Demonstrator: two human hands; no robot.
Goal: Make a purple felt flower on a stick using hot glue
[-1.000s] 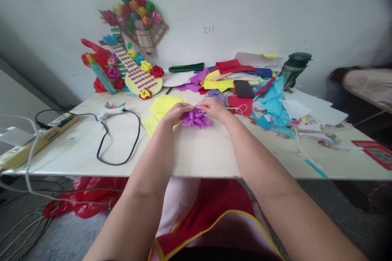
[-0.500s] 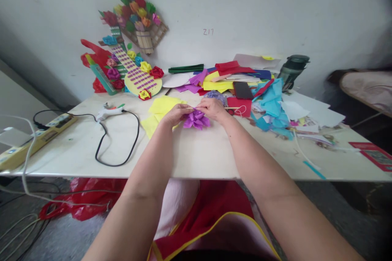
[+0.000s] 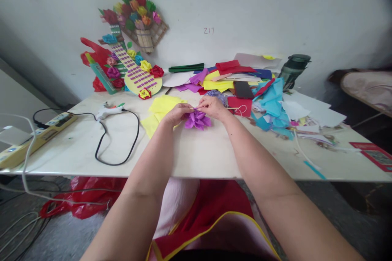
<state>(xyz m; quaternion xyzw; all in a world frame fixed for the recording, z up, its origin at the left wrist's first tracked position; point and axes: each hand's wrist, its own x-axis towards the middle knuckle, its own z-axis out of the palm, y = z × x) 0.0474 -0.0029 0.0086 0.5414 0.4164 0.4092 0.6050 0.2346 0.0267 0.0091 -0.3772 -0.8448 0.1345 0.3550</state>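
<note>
A purple paper flower hangs with its petals toward me, just above the table between my two hands. My left hand is closed in a pinch at the upper left of its base. From the other side, my right hand pinches the same base, fingertips nearly touching the left ones. A thin pale stick pokes out to the right from behind my right hand. Exactly how it meets the flower is hidden by my fingers. Yellow paper lies flat beside and under my left hand.
A white glue gun with a looped black cord lies left, near a power strip. Coloured paper, a phone, blue paper and a dark bottle sit behind and right. A flower-decorated paper guitar leans at the wall.
The flower has turned slightly and shifted a little to the right between my fingers. Both hands keep their pinch in nearly the same place.
</note>
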